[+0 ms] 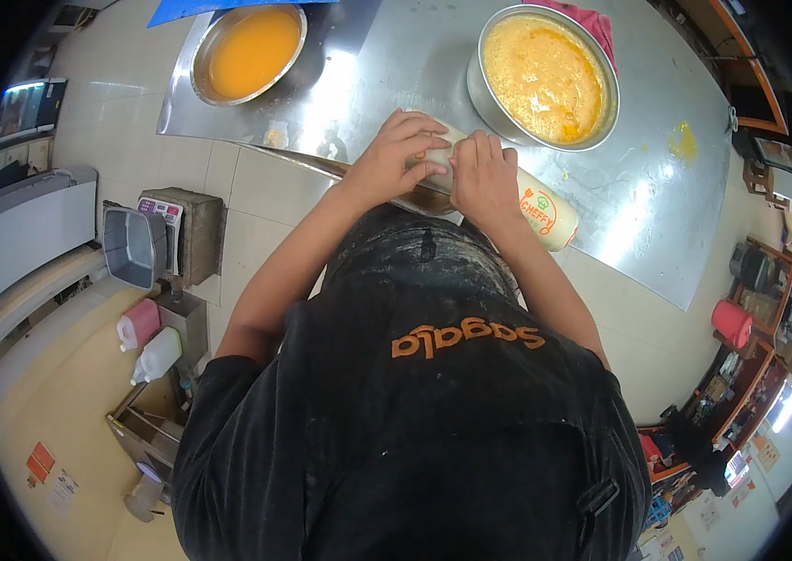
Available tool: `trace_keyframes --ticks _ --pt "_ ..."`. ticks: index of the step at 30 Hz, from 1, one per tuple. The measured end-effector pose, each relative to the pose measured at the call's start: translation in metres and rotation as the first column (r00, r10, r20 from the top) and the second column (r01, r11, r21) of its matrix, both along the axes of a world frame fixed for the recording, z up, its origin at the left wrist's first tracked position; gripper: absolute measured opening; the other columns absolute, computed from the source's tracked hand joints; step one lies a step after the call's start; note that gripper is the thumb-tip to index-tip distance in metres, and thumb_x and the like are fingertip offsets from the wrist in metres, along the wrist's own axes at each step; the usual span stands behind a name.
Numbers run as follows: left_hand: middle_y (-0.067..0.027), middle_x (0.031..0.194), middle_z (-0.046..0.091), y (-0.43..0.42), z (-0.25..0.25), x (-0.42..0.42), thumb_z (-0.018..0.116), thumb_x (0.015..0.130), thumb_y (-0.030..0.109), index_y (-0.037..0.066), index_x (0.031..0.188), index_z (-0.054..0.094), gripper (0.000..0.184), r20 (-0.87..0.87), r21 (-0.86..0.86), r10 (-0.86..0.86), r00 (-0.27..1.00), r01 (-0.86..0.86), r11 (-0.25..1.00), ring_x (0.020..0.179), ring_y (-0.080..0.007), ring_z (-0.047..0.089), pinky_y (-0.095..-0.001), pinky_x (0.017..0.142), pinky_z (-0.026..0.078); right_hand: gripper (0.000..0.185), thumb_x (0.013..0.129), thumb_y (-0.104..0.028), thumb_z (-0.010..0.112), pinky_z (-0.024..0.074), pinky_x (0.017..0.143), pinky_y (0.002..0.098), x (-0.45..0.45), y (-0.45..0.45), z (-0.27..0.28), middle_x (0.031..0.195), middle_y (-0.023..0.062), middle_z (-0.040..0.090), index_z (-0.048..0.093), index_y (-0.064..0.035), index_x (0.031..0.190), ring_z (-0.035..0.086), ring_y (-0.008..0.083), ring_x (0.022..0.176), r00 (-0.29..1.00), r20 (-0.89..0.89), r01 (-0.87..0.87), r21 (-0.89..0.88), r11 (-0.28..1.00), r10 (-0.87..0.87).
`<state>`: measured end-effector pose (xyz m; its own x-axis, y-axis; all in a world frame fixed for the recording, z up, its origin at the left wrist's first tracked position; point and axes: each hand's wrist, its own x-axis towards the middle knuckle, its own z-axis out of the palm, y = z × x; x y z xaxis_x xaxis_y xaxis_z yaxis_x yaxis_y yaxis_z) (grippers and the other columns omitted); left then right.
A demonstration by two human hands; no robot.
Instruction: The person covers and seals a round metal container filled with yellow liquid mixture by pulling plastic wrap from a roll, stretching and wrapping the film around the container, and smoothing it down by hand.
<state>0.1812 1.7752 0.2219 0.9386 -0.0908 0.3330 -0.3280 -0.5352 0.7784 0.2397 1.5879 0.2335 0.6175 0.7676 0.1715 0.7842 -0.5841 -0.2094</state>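
Observation:
A long cream tube-shaped package (546,213) with an orange and green "CHEFFY" label lies slantwise across the near edge of the steel table. My left hand (401,154) is curled round its far-left end, fingers over the top and thumb below. Close beside it, my right hand (485,178) is closed on the middle of the package with bent fingers. Part of the package is hidden under both hands. Just below them, against my apron, shows part of a shiny metal vessel (429,200), mostly covered.
A metal bowl of orange liquid (254,54) stands at the back left. At the back right is a deep round pan of frothy yellow mixture (544,79), beside a pink cloth (592,23). A yellow smear (683,142) marks the steel table (644,215).

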Motion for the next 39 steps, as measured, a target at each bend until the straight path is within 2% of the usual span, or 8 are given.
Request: trace_keyframes --ticks 4,12,18,27,29,32,36,39 --pt "-0.0055 0.116 0.063 -0.003 0.001 -0.001 0.072 0.081 0.019 0.007 0.094 0.07 0.018 0.023 0.141 0.039 0.999 -0.042 0.989 0.118 -0.0262 0.052 -0.0491 0.107 0.034 0.013 0.085 -0.013 0.059 0.0358 0.074 0.0437 0.001 -0.003 -0.003 0.095 0.0115 0.051 0.052 -0.0058 0.094 0.049 0.0282 0.088 0.999 -0.01 -0.038 0.087 0.996 0.039" --pt "-0.0086 0.091 0.056 -0.005 0.014 0.002 0.064 0.076 0.001 0.005 0.083 0.055 0.012 0.051 0.19 -0.105 0.993 0.094 0.977 0.092 -0.0302 0.055 -0.0416 0.093 0.041 0.016 0.082 -0.01 0.064 0.0385 0.084 0.0443 0.007 -0.013 0.016 0.097 0.0117 0.056 0.054 -0.0065 0.095 0.052 0.0304 0.097 0.944 -0.218 -0.183 0.281 0.942 0.248" --pt "-0.0089 0.087 0.054 0.004 0.015 -0.007 0.06 0.074 -0.001 0.006 0.085 0.052 0.015 -0.024 0.282 -0.25 0.968 0.247 0.927 0.086 -0.0296 0.055 -0.0377 0.082 0.042 0.011 0.085 -0.011 0.063 0.0428 0.084 0.0422 0.022 -0.028 0.051 0.092 0.0127 0.058 0.057 -0.0044 0.092 0.055 0.0324 0.092 0.828 -0.481 -0.347 -0.037 0.937 0.288" --pt "-0.0064 0.078 0.054 0.011 0.026 -0.005 0.063 0.081 0.011 0.01 0.087 0.053 0.012 -0.112 0.452 -0.267 0.957 0.288 0.844 0.077 -0.0274 0.058 -0.0388 0.073 0.045 0.013 0.088 -0.014 0.061 0.0464 0.083 0.043 0.022 -0.048 0.058 0.087 0.0151 0.061 0.054 -0.0035 0.09 0.058 0.0338 0.09 0.847 -0.411 -0.326 0.098 0.94 0.337" --pt "-0.0065 0.076 0.054 0.011 0.033 -0.005 0.064 0.083 0.016 0.01 0.086 0.054 0.012 -0.144 0.47 -0.233 0.962 0.274 0.839 0.075 -0.0271 0.059 -0.0396 0.07 0.045 0.014 0.088 -0.014 0.062 0.0469 0.083 0.0439 0.02 -0.051 0.062 0.086 0.0156 0.061 0.053 -0.0028 0.091 0.059 0.0347 0.093 0.806 -0.545 -0.229 0.075 0.97 0.232" --pt "-0.0075 0.076 0.056 0.019 0.041 -0.002 0.068 0.082 0.018 0.008 0.081 0.053 0.018 -0.213 0.456 -0.303 0.929 0.369 0.81 0.075 -0.0272 0.061 -0.0402 0.066 0.045 0.016 0.087 -0.014 0.063 0.0476 0.081 0.0452 0.015 -0.052 0.055 0.086 0.0158 0.061 0.053 -0.0023 0.093 0.06 0.0365 0.095 0.737 -0.655 -0.135 0.096 0.986 0.165" --pt "-0.0084 0.072 0.056 0.025 0.027 -0.004 0.07 0.078 0.012 0.005 0.08 0.054 0.017 -0.026 0.193 -0.306 0.952 0.305 0.933 0.07 -0.0283 0.058 -0.0403 0.061 0.044 0.019 0.086 -0.015 0.064 0.0483 0.08 0.0465 0.021 -0.055 0.055 0.089 0.0166 0.062 0.054 -0.0013 0.095 0.06 0.0381 0.094 0.737 -0.652 -0.165 0.082 0.983 0.178" --pt "-0.0085 0.07 0.055 0.022 0.012 -0.009 0.07 0.076 0.006 0.003 0.081 0.056 0.015 0.1 -0.039 -0.256 0.962 0.261 0.965 0.066 -0.0283 0.055 -0.0392 0.058 0.043 0.024 0.086 -0.02 0.066 0.0483 0.079 0.0463 0.027 -0.063 0.052 0.088 0.0174 0.063 0.055 -0.0003 0.094 0.06 0.0381 0.094 0.805 -0.576 -0.273 -0.148 0.95 0.142"
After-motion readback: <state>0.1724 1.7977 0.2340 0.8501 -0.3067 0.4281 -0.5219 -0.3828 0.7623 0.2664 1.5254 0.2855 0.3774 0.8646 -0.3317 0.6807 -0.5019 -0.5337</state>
